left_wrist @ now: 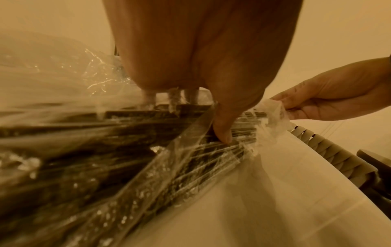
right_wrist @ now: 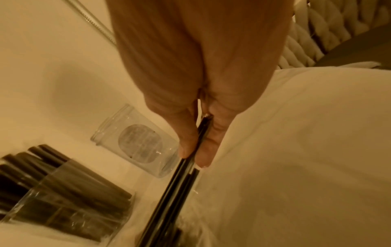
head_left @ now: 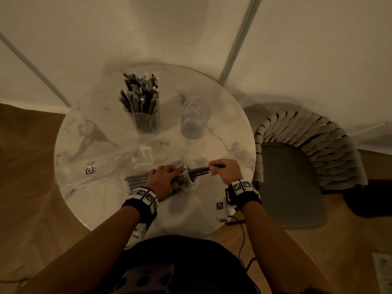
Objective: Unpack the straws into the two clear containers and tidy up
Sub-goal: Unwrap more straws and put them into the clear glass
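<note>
A bundle of dark straws [head_left: 197, 172] in clear plastic wrap [left_wrist: 190, 155] lies on the round marble table [head_left: 106, 134]. My left hand [head_left: 164, 179] presses down on the wrapped bundle, thumb [left_wrist: 222, 133] on the plastic. My right hand [head_left: 222, 168] pinches the ends of a few straws [right_wrist: 190, 167] between thumb and fingers at the bundle's right end. One clear container [head_left: 145, 120] at the back holds several wrapped dark straws. The other clear container [head_left: 194, 119] stands empty to its right, also seen as a jar [right_wrist: 137, 142] in the right wrist view.
A crumpled clear plastic bag [head_left: 101, 166] lies on the table's left side with a small white piece [head_left: 146, 150] beside it. More loose straws [head_left: 135, 180] stick out left of my left hand. A woven-back chair [head_left: 297, 166] stands right of the table.
</note>
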